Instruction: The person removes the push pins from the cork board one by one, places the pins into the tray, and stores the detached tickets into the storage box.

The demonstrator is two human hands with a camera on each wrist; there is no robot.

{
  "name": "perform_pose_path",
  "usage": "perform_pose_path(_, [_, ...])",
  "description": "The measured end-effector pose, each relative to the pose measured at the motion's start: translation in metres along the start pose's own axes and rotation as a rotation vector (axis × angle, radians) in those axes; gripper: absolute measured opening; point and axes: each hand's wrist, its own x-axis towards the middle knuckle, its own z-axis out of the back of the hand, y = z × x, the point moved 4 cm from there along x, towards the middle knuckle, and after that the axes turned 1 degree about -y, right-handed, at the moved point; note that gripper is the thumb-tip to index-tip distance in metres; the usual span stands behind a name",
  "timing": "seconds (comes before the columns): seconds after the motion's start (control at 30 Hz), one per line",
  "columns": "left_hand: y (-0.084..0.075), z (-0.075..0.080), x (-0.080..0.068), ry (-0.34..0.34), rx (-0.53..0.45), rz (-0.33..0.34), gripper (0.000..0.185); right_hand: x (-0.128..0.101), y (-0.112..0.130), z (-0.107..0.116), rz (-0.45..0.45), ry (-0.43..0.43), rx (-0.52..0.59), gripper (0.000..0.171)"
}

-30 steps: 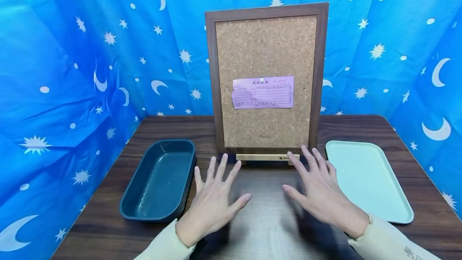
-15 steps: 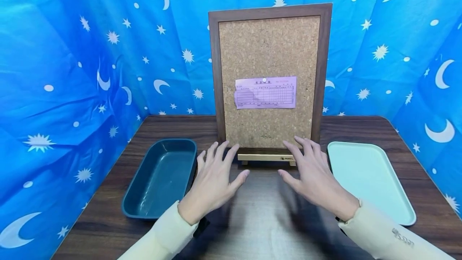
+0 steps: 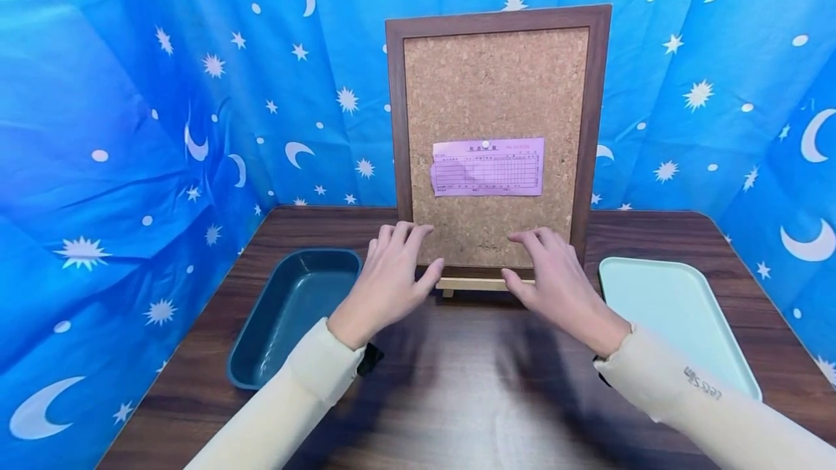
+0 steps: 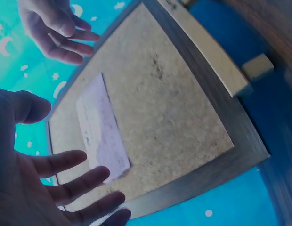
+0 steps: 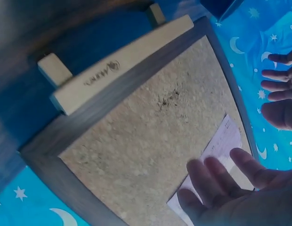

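A framed cork board [image 3: 496, 85] stands upright on a small wooden easel [image 3: 477, 284] at the back of the table. One white pushpin [image 3: 485, 144] fixes a purple printed slip [image 3: 488, 172] to its middle. My left hand [image 3: 390, 278] is raised before the board's lower left, fingers loosely bent and apart, holding nothing. Opposite it, my right hand [image 3: 555, 278] hovers before the lower right corner, also holding nothing. Both wrist views show a gap between the fingers and the slip, seen in the left wrist view as a slanted paper [image 4: 102, 129].
To the left sits a deep dark blue tray [image 3: 251, 343], partly behind the left forearm. A flat pale green tray [image 3: 673, 310] lies at the right, partly covered by the right sleeve. Blue star-and-moon cloth [image 3: 313, 56] hangs around the dark wooden table [image 3: 457, 383].
Both hands have risen and reached forward toward the board's lower part, their fingers bending more. The whole scene has shifted slightly right in the head view. Board, slip and trays stay in place.
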Motion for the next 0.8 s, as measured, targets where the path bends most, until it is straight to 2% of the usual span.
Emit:
perform_pose_path(0.13, [0.007, -0.002, 0.014, 0.009, -0.02, -0.004, 0.045, 0.014, 0.001, 0.0, -0.015, 0.036, -0.01, 0.04])
perform_pose_path(0.27, [0.014, -0.003, 0.03, -0.007, -0.071, 0.048, 0.041, 0.029, 0.002, 0.0, -0.048, 0.06, 0.003, 0.039])
perform_pose_path(0.4, [0.019, -0.003, 0.046, -0.034, -0.138, 0.111, 0.037, 0.044, 0.001, 0.002, -0.074, 0.057, 0.032, 0.037])
perform_pose_path(0.57, [0.025, -0.001, 0.064, -0.071, -0.194, 0.153, 0.032, 0.061, -0.003, 0.006, -0.1, 0.047, 0.061, 0.03])
perform_pose_path(0.8, [0.033, -0.001, 0.083, -0.056, -0.21, 0.218, 0.03, 0.087, -0.006, 0.013, -0.128, 0.016, 0.078, 0.019])
